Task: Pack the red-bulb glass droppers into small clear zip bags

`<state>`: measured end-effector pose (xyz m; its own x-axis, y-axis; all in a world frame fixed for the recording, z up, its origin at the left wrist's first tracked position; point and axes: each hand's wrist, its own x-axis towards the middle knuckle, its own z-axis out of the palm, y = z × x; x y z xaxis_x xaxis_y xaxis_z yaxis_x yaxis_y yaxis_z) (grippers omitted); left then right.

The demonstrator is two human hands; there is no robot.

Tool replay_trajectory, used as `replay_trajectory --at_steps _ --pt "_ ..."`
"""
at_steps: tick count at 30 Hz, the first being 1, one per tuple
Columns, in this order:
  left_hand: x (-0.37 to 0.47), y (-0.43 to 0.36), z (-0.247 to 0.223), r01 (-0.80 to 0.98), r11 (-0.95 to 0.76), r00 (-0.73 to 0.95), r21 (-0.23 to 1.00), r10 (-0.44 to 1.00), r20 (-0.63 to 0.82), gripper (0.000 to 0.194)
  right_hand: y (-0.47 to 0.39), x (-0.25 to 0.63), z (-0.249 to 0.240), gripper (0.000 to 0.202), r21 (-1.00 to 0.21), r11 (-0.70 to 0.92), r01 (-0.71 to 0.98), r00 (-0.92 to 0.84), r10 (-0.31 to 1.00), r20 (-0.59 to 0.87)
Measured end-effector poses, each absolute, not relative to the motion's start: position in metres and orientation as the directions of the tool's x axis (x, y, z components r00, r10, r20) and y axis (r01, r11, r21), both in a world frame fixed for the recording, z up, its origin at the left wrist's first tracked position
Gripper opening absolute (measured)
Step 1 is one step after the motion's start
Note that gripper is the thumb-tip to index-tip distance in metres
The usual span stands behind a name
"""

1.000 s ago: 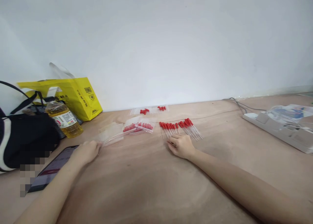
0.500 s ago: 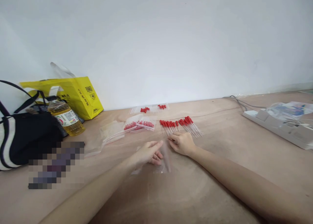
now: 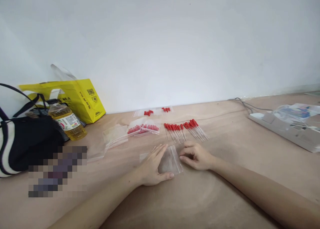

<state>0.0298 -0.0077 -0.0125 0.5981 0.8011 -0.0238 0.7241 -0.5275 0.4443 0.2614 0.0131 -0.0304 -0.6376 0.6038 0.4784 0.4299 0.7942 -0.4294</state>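
A clear zip bag [image 3: 170, 160] lies flat on the wooden table [image 3: 200, 199], its zip edge toward the right. My left hand [image 3: 155, 167] rests on the bag's left part, thumb and fingers spread apart. Just right of the zip edge is my right hand [image 3: 196, 156], fingers curled with thumb and forefinger near each other; whether it touches the bag or pinches anything is too small to tell. Beyond the hands lie two groups of red-topped droppers with thin clear stems, one on the left [image 3: 173, 126] and one on the right [image 3: 192, 124].
Filled bags of red-topped pieces [image 3: 143, 128] and flat clear bags [image 3: 115, 135] lie left of the droppers. More red pieces [image 3: 148, 113] sit near the wall. An oil bottle [image 3: 67, 119], yellow bag [image 3: 87, 99] and black bag [image 3: 32, 139] stand left; a power strip [image 3: 282, 130] lies right.
My left hand has turned palm down and spread its fingers on the bag. My right hand has moved toward me and slightly right, away from the droppers. The bag's zip edge now shows further right.
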Motion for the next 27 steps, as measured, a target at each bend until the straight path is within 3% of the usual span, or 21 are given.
replay_trajectory --at_steps 7,12,20,24,27 --pt "0.0261 -0.0065 -0.0198 0.690 -0.536 0.598 0.485 0.801 0.034 0.088 0.0100 0.2559 -0.0237 0.024 -0.442 0.871 0.215 -0.757 0.435 0.487" --pt "0.0276 -0.0076 -0.0189 0.691 -0.538 0.596 0.483 0.802 0.039 0.090 0.0098 0.2535 -0.0259 0.035 -0.420 0.895 0.151 -0.848 0.336 0.411" --pt "0.0255 -0.0081 -0.0153 0.656 -0.513 0.592 0.554 0.804 0.044 0.091 0.0104 0.2535 -0.0217 0.064 -0.319 0.920 0.229 -0.887 0.332 0.320" --pt "0.0226 -0.0066 -0.0146 0.652 -0.500 0.568 0.570 0.820 0.069 0.085 0.0087 0.2539 -0.0199 0.063 -0.338 0.911 0.237 -0.883 0.347 0.317" --pt "0.0222 -0.0064 -0.0146 0.655 -0.493 0.551 0.573 0.830 0.085 0.080 0.0071 0.2533 -0.0216 0.054 -0.428 0.880 0.207 -0.852 0.377 0.363"
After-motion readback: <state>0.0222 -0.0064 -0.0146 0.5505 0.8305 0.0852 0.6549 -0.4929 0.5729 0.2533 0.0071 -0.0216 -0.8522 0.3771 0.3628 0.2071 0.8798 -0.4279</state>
